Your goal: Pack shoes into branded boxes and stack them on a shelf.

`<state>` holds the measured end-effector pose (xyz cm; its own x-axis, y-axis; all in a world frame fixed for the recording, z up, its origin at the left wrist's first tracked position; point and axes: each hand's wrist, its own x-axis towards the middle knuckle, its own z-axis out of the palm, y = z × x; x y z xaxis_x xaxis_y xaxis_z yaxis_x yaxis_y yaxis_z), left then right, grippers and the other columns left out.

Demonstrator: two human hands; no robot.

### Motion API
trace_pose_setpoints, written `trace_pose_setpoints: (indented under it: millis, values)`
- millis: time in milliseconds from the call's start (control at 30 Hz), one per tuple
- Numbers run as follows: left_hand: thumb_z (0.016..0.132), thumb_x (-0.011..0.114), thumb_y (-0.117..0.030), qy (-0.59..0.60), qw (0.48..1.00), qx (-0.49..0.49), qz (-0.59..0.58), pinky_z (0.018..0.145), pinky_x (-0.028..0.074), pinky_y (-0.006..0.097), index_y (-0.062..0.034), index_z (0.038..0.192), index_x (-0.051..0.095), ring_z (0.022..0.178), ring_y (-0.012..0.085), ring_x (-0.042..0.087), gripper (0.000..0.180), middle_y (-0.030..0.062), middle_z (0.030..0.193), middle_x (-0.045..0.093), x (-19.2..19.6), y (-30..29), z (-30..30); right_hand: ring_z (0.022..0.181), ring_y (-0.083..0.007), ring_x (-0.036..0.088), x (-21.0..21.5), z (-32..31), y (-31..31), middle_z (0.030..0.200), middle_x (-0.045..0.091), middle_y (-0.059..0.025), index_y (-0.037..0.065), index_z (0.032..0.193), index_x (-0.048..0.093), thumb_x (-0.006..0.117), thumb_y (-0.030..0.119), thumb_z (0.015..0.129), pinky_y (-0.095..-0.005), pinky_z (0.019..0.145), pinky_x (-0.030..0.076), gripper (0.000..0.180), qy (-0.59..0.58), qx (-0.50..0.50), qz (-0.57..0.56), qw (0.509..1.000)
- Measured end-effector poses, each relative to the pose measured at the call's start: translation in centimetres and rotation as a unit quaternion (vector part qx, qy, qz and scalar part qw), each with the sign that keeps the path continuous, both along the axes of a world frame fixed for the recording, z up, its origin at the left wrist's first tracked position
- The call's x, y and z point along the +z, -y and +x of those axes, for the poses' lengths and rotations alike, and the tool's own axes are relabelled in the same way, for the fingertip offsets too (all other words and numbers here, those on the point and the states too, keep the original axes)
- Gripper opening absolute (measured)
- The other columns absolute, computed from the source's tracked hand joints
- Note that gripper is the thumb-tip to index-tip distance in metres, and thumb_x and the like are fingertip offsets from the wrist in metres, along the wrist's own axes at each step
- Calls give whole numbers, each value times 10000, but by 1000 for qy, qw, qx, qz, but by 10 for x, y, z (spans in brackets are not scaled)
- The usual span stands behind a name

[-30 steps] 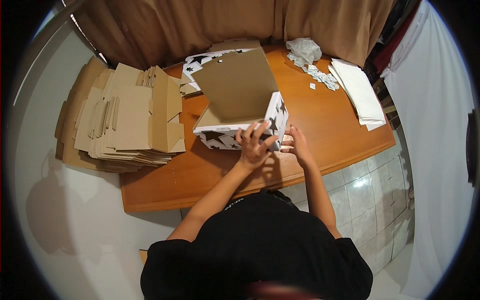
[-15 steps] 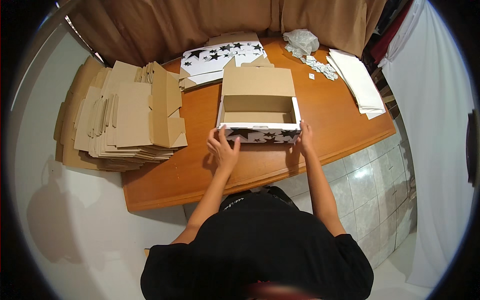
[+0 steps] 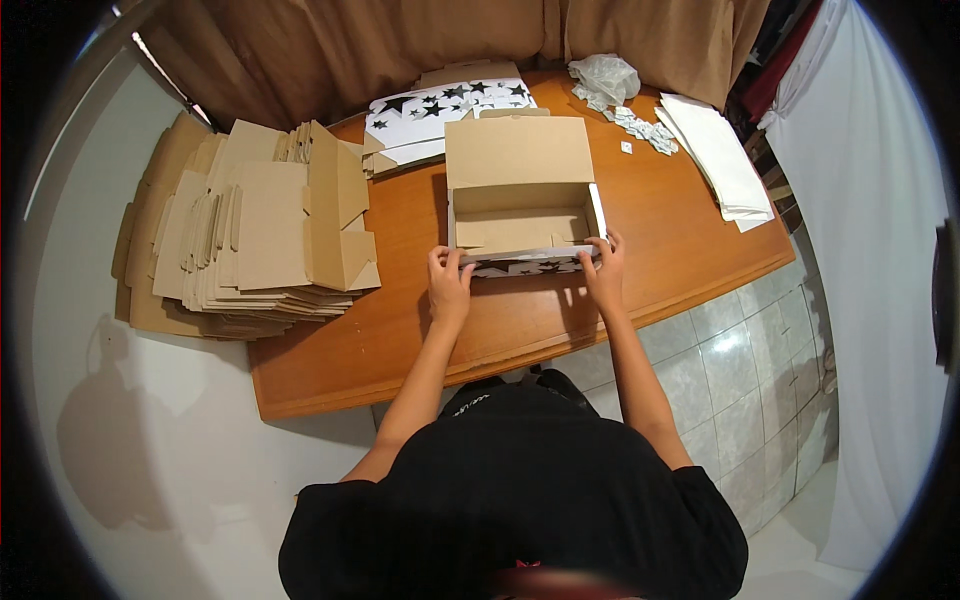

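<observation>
A cardboard box (image 3: 520,215), brown inside and white with black stars outside, stands open on the wooden table (image 3: 520,320), its lid flat toward the far side. My left hand (image 3: 448,280) grips the near wall at its left corner. At the right corner of that same wall, my right hand (image 3: 603,268) holds on, fingers over the rim.
A stack of flat brown cardboard blanks (image 3: 260,240) overhangs the table's left end. Flat star-printed sheets (image 3: 440,110) lie behind the box. A crumpled clear bag (image 3: 605,78), small scraps and a pile of white sheets (image 3: 720,160) sit at the back right. Brown curtains hang behind.
The box went from tilted with its lid raised to standing flat and open nearer me. Both hands shifted from its side to the two near corners.
</observation>
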<state>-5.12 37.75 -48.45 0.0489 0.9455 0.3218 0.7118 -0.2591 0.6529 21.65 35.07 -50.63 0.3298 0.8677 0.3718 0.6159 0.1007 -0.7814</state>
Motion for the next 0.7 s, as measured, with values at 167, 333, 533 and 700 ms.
trace_pose_setpoints:
  millis: [167, 333, 533, 700]
  values:
    - [842, 566, -66, 92, 991, -35, 95, 788, 458, 366, -8, 901, 600, 889, 314, 574, 90, 172, 977, 555, -11, -1, 9, 1086, -362, 467, 3, 12, -2, 1227, 434, -215, 38, 1061, 561, 578, 126, 821, -398, 903, 396, 256, 7, -31, 26, 999]
    - [832, 587, -75, 166, 985, 18, 49, 763, 467, 335, 0, 919, 593, 866, 249, 589, 115, 148, 937, 575, -14, -12, 33, 1049, -351, 497, -7, 43, -15, 1149, 498, -221, 11, 1151, 489, 536, 119, 835, -403, 888, 404, 337, -52, -82, 16, 995]
    - [809, 595, -18, 271, 961, 62, 0, 791, 464, 283, -5, 1073, 498, 920, 163, 525, 281, 76, 988, 507, -42, -40, 67, 978, -328, 539, -20, 77, -46, 1092, 518, -233, -31, 1195, 430, 582, 131, 777, -400, 850, 432, 474, -136, -78, -18, 987]
    - [830, 531, -22, 379, 921, 72, -46, 886, 395, 307, -20, 1195, 389, 1007, 191, 479, 392, 102, 1116, 461, -59, -64, 104, 791, -255, 594, -22, 128, -74, 1055, 539, -193, -21, 1189, 441, 672, 212, 764, -340, 679, 498, 537, -187, -21, -85, 978]
